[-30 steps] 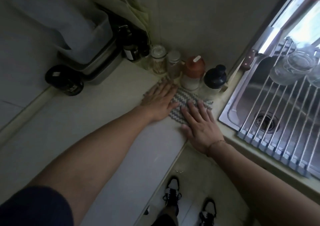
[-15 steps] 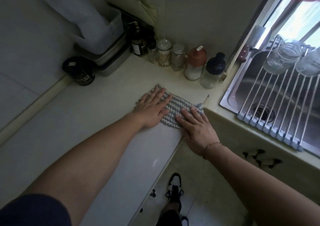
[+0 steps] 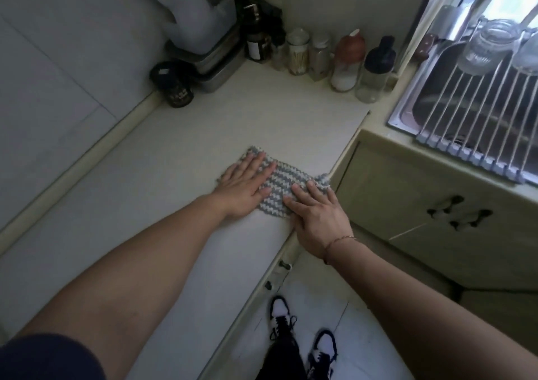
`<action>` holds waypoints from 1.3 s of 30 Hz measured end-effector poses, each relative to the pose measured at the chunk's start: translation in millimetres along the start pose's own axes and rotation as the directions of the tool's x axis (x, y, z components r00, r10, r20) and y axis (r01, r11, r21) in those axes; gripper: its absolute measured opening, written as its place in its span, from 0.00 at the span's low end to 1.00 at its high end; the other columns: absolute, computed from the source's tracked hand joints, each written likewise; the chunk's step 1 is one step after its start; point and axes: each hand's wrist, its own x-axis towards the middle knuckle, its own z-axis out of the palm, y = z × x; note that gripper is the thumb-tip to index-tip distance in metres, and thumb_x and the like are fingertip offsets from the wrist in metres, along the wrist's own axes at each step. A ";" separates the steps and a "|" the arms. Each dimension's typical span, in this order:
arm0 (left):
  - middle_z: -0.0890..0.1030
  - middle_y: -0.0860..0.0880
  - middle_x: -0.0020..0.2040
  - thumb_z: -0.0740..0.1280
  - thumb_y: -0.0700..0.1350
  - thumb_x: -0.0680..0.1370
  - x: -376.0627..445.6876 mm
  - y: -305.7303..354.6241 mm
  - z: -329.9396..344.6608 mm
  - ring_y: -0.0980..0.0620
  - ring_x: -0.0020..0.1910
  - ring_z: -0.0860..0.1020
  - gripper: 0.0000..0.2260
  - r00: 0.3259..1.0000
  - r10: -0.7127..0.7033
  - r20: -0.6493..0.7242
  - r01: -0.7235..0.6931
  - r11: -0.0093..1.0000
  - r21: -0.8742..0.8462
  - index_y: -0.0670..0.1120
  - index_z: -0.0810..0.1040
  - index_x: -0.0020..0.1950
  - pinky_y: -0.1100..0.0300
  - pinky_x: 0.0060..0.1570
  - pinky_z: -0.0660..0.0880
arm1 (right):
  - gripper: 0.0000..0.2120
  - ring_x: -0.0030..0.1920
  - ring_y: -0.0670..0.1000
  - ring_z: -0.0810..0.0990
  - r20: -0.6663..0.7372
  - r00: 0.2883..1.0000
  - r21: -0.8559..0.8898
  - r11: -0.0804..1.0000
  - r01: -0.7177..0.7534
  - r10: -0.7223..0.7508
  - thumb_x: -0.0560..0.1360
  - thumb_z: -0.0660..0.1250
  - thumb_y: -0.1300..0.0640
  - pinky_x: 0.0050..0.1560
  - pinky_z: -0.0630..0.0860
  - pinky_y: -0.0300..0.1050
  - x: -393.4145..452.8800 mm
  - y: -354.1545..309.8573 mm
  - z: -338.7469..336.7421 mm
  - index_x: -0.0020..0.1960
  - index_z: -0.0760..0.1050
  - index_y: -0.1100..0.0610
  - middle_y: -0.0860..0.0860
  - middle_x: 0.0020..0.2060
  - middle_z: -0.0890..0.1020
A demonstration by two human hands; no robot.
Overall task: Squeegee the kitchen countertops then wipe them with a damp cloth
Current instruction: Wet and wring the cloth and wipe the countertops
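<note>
A grey-and-white striped cloth point(image 3: 286, 180) lies flat on the pale countertop point(image 3: 180, 158), close to its front edge. My left hand point(image 3: 244, 186) presses on the cloth's left half with straight fingers. My right hand point(image 3: 316, 213) presses flat on its right half, the palm reaching over the counter's edge. Both hands cover much of the cloth. No squeegee is in view.
Jars and bottles point(image 3: 346, 59) line the back wall. A dark jar point(image 3: 174, 84) and stacked metal trays point(image 3: 215, 59) stand at the back left. To the right lie the sink point(image 3: 454, 88) under a roll-up rack point(image 3: 477, 109) with glass jars. Cabinet doors point(image 3: 422, 202) sit below.
Both hands have drawn the cloth toward me along the counter, away from the jars at the back wall. The camera view has shifted with them.
</note>
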 end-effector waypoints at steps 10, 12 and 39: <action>0.32 0.54 0.77 0.47 0.60 0.82 -89.7 -39.1 31.3 0.55 0.75 0.31 0.27 0.999 0.034 0.032 -0.034 0.999 0.009 0.60 0.36 0.77 0.52 0.73 0.36 | 0.22 0.79 0.53 0.49 -0.023 0.999 0.070 0.997 -0.042 0.044 0.82 0.52 0.50 0.77 0.45 0.51 -51.9 -91.5 43.7 0.76 0.62 0.45 0.46 0.77 0.58; 0.33 0.54 0.77 0.47 0.60 0.82 -105.4 -48.1 37.8 0.55 0.75 0.32 0.27 0.998 0.050 0.028 -0.051 0.999 0.015 0.60 0.37 0.77 0.52 0.73 0.36 | 0.21 0.78 0.54 0.51 -0.050 0.997 0.099 0.993 -0.060 0.065 0.82 0.54 0.51 0.78 0.49 0.52 -63.4 -110.8 55.6 0.75 0.64 0.47 0.47 0.77 0.60; 0.32 0.55 0.77 0.47 0.59 0.82 -299.0 -85.9 113.0 0.55 0.75 0.31 0.27 0.996 -0.005 0.084 0.011 0.998 -0.069 0.62 0.36 0.76 0.50 0.73 0.36 | 0.23 0.78 0.52 0.52 -0.047 0.997 0.176 0.983 -0.052 0.061 0.81 0.55 0.59 0.73 0.46 0.40 -189.5 -263.5 116.6 0.75 0.65 0.51 0.49 0.76 0.61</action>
